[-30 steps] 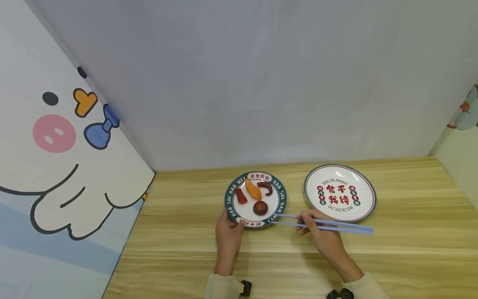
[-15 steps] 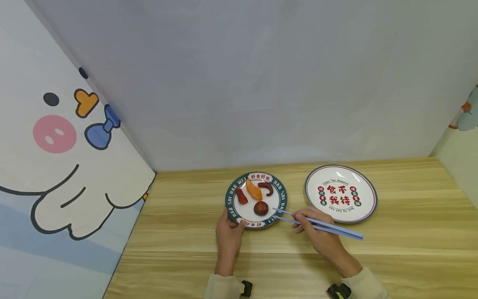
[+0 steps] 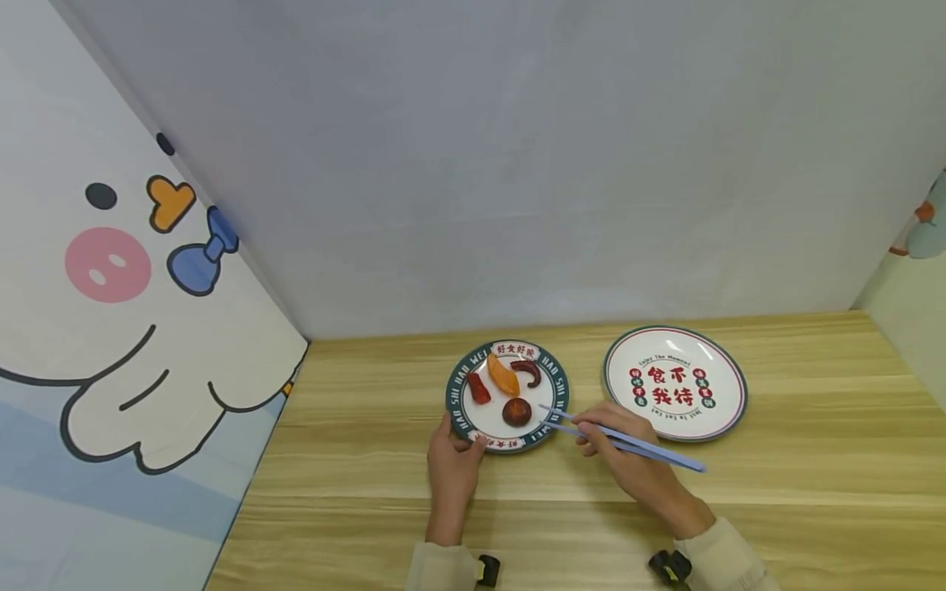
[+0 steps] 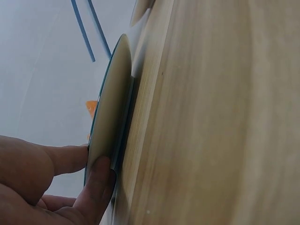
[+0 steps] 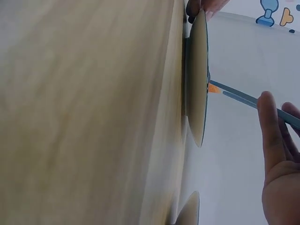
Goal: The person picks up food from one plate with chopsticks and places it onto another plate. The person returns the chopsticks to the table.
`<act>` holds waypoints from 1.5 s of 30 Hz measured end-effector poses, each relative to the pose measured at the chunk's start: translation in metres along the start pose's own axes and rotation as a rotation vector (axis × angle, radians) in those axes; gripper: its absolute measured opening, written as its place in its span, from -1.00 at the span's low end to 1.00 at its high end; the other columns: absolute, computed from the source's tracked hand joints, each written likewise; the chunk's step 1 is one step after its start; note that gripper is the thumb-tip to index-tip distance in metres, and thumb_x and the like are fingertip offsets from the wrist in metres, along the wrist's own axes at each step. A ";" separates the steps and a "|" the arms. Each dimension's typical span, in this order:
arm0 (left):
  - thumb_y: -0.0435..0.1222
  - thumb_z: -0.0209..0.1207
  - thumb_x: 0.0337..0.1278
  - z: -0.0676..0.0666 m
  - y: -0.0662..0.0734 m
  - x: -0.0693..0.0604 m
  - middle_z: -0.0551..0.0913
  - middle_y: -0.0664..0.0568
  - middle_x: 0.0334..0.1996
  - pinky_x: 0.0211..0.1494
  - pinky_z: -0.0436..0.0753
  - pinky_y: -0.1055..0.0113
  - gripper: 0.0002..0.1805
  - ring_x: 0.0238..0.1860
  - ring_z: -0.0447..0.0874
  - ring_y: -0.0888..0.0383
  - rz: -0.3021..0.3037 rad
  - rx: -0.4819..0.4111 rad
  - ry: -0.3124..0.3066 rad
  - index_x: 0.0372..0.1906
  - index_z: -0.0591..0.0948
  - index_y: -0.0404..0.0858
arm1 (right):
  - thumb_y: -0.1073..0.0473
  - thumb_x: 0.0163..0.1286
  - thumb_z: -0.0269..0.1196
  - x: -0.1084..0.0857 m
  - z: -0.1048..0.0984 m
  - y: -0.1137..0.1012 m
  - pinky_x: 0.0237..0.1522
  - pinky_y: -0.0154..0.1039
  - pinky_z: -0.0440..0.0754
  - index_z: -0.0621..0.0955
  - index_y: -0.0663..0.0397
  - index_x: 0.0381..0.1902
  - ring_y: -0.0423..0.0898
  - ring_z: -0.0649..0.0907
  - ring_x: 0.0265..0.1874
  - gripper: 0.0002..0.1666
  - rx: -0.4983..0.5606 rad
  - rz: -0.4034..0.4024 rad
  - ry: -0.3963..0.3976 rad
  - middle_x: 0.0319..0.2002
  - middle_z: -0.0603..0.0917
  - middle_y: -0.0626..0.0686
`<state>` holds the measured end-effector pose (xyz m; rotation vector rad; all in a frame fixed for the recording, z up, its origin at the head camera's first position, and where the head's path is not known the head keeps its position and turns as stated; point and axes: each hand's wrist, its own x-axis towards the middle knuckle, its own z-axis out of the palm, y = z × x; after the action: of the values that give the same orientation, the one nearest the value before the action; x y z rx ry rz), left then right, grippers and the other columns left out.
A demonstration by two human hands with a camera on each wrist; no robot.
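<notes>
My left hand (image 3: 453, 469) grips the near-left rim of a green-bordered plate (image 3: 457, 408), thumb over the edge and fingers beneath, as the left wrist view shows. On this plate lie a red piece of food (image 3: 478, 388), an orange wedge (image 3: 503, 376), a dark red curled piece that looks like a tentacle (image 3: 527, 371) and a round brown mushroom-like piece (image 3: 516, 412). Blue chopsticks (image 3: 650, 448) are held in my right hand (image 3: 624, 451). Their tips are parted over the plate's right side, close to the round piece, with nothing between them.
A second white plate (image 3: 720, 386) with red lettering stands to the right, behind my right hand. Both plates are on a wood-grain table (image 3: 355, 460). A pale wall (image 3: 547, 164) rises along its back edge, and a cartoon-printed panel (image 3: 222, 361) borders the left.
My right hand has shifted slightly left, and the chopsticks have turned so that their tips reach further over the plate, nearer the round brown piece. The left hand stays on the rim.
</notes>
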<state>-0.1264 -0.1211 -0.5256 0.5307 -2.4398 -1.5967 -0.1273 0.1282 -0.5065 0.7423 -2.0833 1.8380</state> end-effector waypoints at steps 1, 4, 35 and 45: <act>-0.53 0.40 0.17 0.000 0.000 0.000 0.63 -0.36 -0.03 -0.41 0.62 0.43 -0.19 -0.30 0.68 0.07 -0.004 0.002 -0.001 0.48 0.31 -0.65 | 0.61 0.44 0.21 0.001 0.000 0.000 -0.42 -0.23 0.81 0.72 0.49 -0.11 -0.13 0.78 -0.35 -0.81 0.000 -0.009 -0.007 -0.29 0.71 0.28; -0.53 0.40 0.18 0.000 0.000 -0.001 0.64 -0.34 -0.05 -0.41 0.63 0.43 -0.19 -0.31 0.68 0.08 -0.009 0.005 -0.002 0.49 0.31 -0.64 | 0.61 0.44 0.21 0.003 0.001 0.001 -0.42 -0.23 0.81 0.73 0.47 -0.10 -0.11 0.78 -0.36 -0.80 -0.007 -0.026 -0.021 -0.28 0.72 0.27; -0.52 0.40 0.20 -0.001 0.002 -0.002 0.64 -0.25 -0.18 -0.44 0.57 0.46 -0.19 -0.36 0.62 0.14 -0.004 0.005 -0.003 0.49 0.30 -0.65 | 0.48 0.46 0.29 0.012 0.011 0.002 -0.50 -0.29 0.77 0.71 0.47 -0.19 -0.10 0.74 -0.52 -0.92 -0.036 0.099 0.071 -0.41 0.72 0.29; -0.53 0.40 0.20 -0.001 0.001 -0.002 0.63 -0.34 -0.04 -0.43 0.59 0.47 -0.20 -0.34 0.64 0.12 0.016 0.002 0.003 0.48 0.31 -0.66 | 0.46 0.54 0.21 0.016 0.014 0.003 -0.38 -0.18 0.83 0.70 0.58 -0.12 -0.13 0.81 -0.39 -0.81 0.032 0.127 0.016 -0.32 0.76 0.43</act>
<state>-0.1244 -0.1205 -0.5243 0.5127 -2.4378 -1.5859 -0.1404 0.1115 -0.5025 0.6143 -2.1406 1.9410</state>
